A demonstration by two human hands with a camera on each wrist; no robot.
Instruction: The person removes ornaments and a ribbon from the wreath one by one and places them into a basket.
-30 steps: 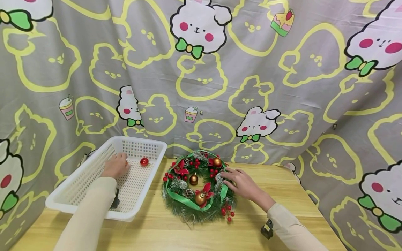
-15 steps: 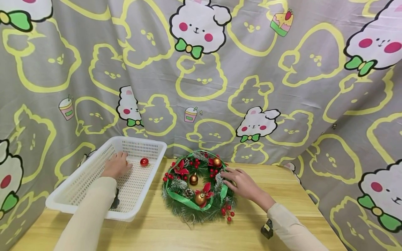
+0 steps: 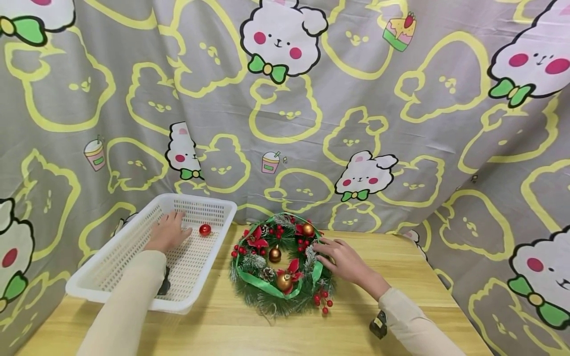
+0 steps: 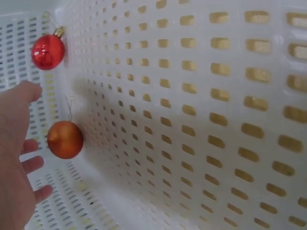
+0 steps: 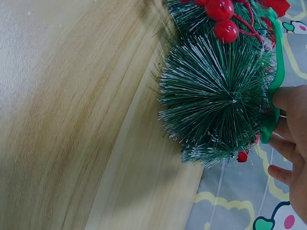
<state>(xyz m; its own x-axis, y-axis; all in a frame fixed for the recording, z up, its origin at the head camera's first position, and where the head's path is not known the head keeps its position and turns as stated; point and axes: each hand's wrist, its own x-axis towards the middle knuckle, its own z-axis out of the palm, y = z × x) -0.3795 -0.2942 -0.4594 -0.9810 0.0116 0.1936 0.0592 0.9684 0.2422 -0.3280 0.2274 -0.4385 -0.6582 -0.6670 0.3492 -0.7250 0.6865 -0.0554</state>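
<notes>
My left hand (image 3: 166,231) is inside the white plastic basket (image 3: 222,242), fingers spread and nothing in its grasp. In the left wrist view an orange Christmas ball (image 4: 65,139) lies by the basket wall, just beyond the fingers; the hand hides it in the head view. A shiny red Christmas ball (image 3: 205,230) sits farther along the basket. On the right side of a green Christmas wreath (image 3: 267,301) rests my right hand (image 3: 345,259), its fingers extended and lightly bent. Thumb and fingertips touch the green ribbon (image 5: 277,62) looped over the wreath.
The wreath carries gold balls (image 3: 285,282), red flowers, pine cones and red berries (image 3: 323,300). It lies flat on the wooden table (image 3: 249,336), right of the basket. A patterned curtain (image 3: 294,118) hangs close behind the table and at both sides.
The left hand has shifted slightly and its fingers have spread wider in the basket. A bit of ball visible at its fingertips before is now hidden. The right hand keeps its place.
</notes>
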